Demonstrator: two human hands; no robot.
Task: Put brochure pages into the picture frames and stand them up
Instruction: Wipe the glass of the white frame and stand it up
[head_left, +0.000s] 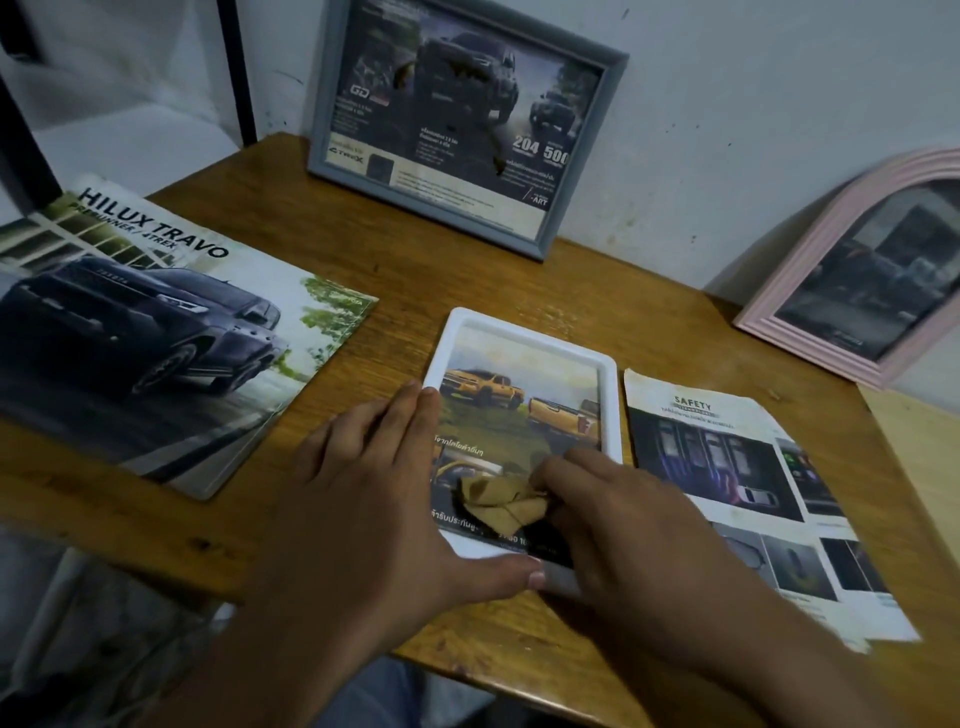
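A white picture frame (524, 332) lies flat on the wooden table (415, 270), with a page of yellow trucks inside it. My left hand (374, 483) rests on the frame's left edge, fingers straight, thumb along its near edge. My right hand (623, 525) pinches a crumpled tan cloth (498, 499) against the page's lower part. A loose "SAFETY" brochure page (737, 499) lies to the right of the frame. The "HILUX TRAVO" brochure (156, 332) lies at the left.
A grey frame (462, 119) with a truck page stands against the back wall. A pink arched frame (857, 280) with a dark page leans at the right. A black shelf post (236, 73) rises at the back left. The table's near edge is below my hands.
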